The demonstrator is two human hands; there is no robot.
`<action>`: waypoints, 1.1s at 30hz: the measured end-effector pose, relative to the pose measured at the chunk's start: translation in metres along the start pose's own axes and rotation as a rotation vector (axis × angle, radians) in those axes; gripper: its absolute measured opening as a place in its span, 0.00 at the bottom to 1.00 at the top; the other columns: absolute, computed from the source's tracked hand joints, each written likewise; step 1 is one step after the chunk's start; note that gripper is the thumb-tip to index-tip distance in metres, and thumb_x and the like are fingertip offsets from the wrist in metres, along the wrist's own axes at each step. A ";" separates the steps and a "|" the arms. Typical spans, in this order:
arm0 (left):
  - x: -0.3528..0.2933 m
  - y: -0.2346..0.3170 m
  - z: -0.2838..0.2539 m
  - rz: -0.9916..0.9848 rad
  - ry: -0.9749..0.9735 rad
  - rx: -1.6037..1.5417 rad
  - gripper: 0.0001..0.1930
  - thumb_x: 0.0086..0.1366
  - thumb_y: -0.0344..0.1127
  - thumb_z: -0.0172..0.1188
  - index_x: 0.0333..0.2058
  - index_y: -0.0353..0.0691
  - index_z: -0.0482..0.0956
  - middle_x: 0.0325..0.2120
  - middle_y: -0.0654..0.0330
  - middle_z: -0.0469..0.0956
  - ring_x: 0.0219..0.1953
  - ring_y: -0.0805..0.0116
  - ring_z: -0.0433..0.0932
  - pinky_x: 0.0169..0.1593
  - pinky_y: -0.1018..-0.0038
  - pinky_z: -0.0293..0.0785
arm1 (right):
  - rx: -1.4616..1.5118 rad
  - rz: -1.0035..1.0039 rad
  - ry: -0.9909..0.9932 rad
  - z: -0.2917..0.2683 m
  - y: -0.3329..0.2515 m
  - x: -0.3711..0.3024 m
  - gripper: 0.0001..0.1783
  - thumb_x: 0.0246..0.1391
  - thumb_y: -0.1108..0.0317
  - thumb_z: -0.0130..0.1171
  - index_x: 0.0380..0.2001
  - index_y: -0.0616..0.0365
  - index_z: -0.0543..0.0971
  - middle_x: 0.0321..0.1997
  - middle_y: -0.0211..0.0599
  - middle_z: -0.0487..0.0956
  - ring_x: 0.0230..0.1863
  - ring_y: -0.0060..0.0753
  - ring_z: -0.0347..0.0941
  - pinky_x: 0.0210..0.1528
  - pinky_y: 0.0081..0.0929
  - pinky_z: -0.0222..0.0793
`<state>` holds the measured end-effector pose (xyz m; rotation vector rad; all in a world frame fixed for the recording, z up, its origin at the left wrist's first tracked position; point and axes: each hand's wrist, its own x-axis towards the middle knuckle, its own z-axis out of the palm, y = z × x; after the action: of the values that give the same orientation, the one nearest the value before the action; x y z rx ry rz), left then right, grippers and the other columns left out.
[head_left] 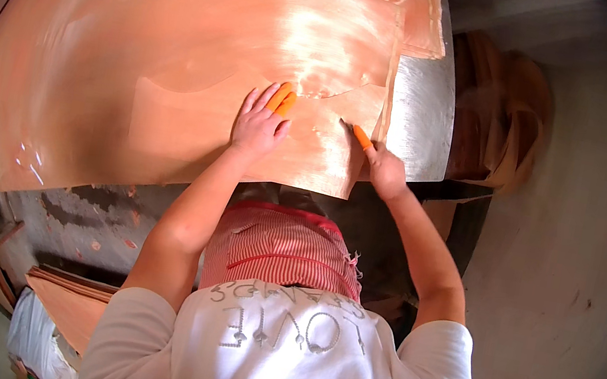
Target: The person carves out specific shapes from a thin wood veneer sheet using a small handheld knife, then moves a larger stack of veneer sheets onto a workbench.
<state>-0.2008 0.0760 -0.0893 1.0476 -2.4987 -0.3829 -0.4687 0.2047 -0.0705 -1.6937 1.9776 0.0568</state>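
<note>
My left hand lies flat, fingers stretched forward, on a thin orange-brown sheet of wood veneer. Orange finger covers sit on two of its fingers. This piece has an uneven, wavy far edge and lies over larger sheets of the same look. At the piece's right side, my right hand is closed around a small knife; only its dark, pointed tip shows, near the veneer's surface. Another orange cover is on the finger stretched along the knife. The knife's handle is hidden in the hand.
A shiny metal plate shows beneath the sheets at the right. Beyond it are curled brown sheets beside a pale wall. At lower left lie stacked veneer pieces and a white plastic bag. Scraps litter the floor.
</note>
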 end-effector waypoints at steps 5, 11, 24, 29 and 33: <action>-0.001 -0.001 0.002 -0.020 -0.024 0.085 0.13 0.55 0.41 0.54 0.32 0.39 0.78 0.48 0.57 0.70 0.59 0.65 0.58 0.61 0.58 0.50 | -0.113 0.074 0.002 0.021 -0.021 -0.049 0.28 0.47 0.75 0.43 0.56 0.53 0.61 0.38 0.49 0.71 0.30 0.48 0.73 0.29 0.39 0.71; 0.003 0.005 0.000 -0.008 -0.068 0.088 0.24 0.55 0.39 0.54 0.51 0.42 0.68 0.55 0.58 0.63 0.59 0.62 0.57 0.60 0.57 0.50 | -0.081 0.188 -0.033 0.038 -0.023 -0.064 0.27 0.49 0.74 0.43 0.56 0.56 0.60 0.41 0.50 0.71 0.30 0.47 0.74 0.28 0.40 0.72; 0.003 0.005 0.001 -0.011 -0.074 0.100 0.24 0.54 0.38 0.54 0.51 0.41 0.68 0.54 0.57 0.64 0.59 0.61 0.58 0.60 0.56 0.50 | 0.764 0.342 0.375 0.021 -0.005 -0.061 0.18 0.52 0.68 0.51 0.47 0.58 0.71 0.21 0.36 0.77 0.22 0.27 0.74 0.28 0.24 0.69; 0.002 0.002 0.001 -0.011 -0.085 0.127 0.24 0.55 0.41 0.53 0.51 0.42 0.68 0.54 0.58 0.64 0.59 0.63 0.57 0.61 0.57 0.49 | 0.941 0.384 0.483 0.003 -0.008 0.006 0.14 0.50 0.68 0.55 0.40 0.61 0.73 0.24 0.31 0.76 0.27 0.17 0.70 0.31 0.19 0.66; 0.003 0.003 -0.001 0.011 -0.084 0.165 0.23 0.57 0.42 0.52 0.52 0.45 0.68 0.54 0.61 0.64 0.60 0.66 0.56 0.62 0.59 0.47 | 1.112 0.343 0.478 0.003 -0.017 0.027 0.18 0.47 0.71 0.58 0.43 0.61 0.69 0.24 0.24 0.70 0.24 0.14 0.63 0.28 0.15 0.63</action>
<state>-0.2042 0.0755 -0.0863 1.1007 -2.6466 -0.2251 -0.4534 0.1775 -0.0793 -0.6559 1.9537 -1.1822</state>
